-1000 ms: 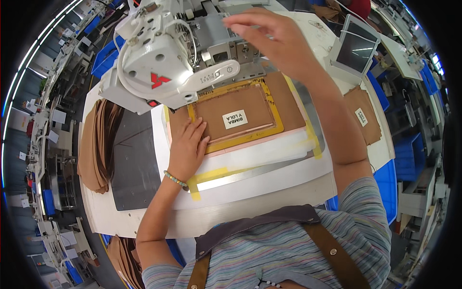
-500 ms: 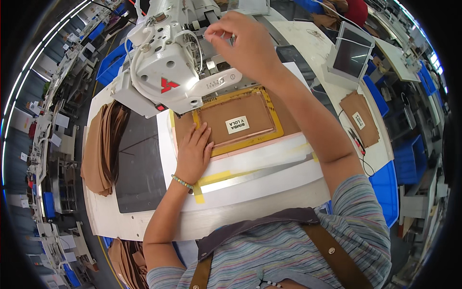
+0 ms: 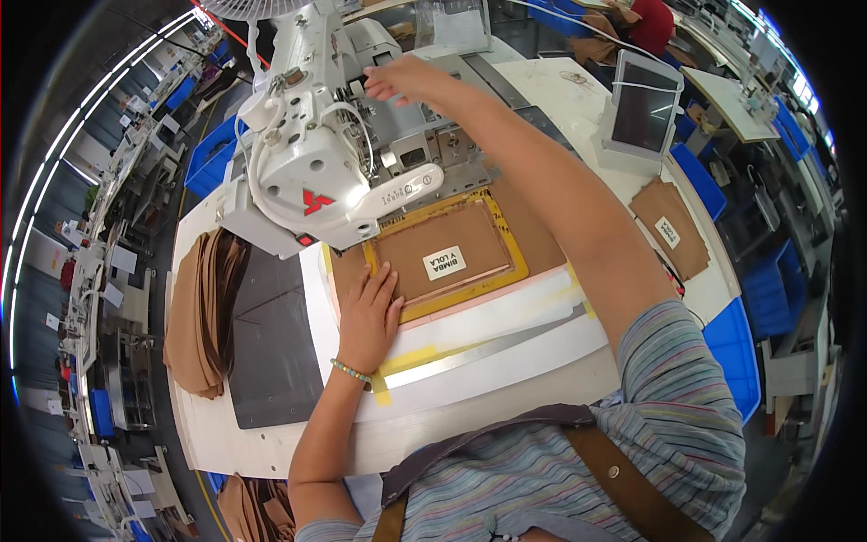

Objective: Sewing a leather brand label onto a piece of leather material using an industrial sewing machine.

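Note:
A brown fabric panel (image 3: 542, 217) lies beneath a yellow rectangular frame (image 3: 461, 295) under the head of a white sewing machine (image 3: 312, 167). A white printed label (image 3: 443, 263) shows in the middle of the framed area. My left hand (image 3: 368, 316) rests flat with fingers stretched out on the frame's left corner and the fabric beside it; a beaded bracelet circles that wrist. Raised beside the machine's arm, my right hand (image 3: 402, 81) has its fingers drawn together. Whether something thin is pinched there is too small to tell.
A stack of brown fabric pieces (image 3: 203, 312) hangs over a dark plate (image 3: 275, 352) on the left. At right stand a screen on a box (image 3: 639, 113), labelled brown pieces (image 3: 670, 230) and a blue bin (image 3: 733, 357). A wire-guard fan (image 3: 248, 7) is at the top.
My right hand has drawn away, farther back and slightly left along the machine. The left hand stays on the frame's corner. The whole view has shifted a little.

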Motion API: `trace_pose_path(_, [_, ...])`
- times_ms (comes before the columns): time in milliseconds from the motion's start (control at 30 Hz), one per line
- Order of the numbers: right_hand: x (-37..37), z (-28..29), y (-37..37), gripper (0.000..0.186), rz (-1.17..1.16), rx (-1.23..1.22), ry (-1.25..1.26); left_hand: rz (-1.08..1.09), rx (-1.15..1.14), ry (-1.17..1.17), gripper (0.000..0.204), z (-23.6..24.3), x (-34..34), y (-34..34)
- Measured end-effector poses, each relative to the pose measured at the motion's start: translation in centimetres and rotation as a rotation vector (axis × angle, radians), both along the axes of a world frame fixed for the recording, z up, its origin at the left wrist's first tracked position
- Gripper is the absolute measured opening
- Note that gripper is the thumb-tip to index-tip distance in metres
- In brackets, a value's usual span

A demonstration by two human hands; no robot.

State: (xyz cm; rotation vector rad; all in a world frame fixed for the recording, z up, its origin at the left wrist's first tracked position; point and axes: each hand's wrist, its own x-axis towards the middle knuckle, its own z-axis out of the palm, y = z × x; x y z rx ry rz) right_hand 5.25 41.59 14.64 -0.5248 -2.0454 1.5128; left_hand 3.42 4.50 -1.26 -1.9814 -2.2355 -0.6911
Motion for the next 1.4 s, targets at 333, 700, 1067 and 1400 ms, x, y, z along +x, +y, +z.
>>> trace_pose_path(333, [-6.4, 0.0, 0.7, 0.046, 0.147, -0.480, 0.078, -0.010, -0.019, -0.004, 0.042, 0.5, 0.0, 0.0])
trace_pose_path(700, [-10.3, -1.1, 6.3, 0.036, -0.051, -0.554, 0.104, 0.011, -0.021, -0.028, 0.043, 0.9, 0.3, -0.1])
trace_pose_path(1067, [-18.6, -3.4, 14.1, 0.030, -0.207, -0.204, 0.252, 0.008, -0.048, -0.059, 0.047, 0.5, 0.0, -0.3])
trace_pose_path(1400, [-18.0, -1.6, 19.5, 0.036, -0.679, 0.695, -0.093, 0.015, -0.022, -0.009, 0.048, 0.8, 0.1, -0.1])
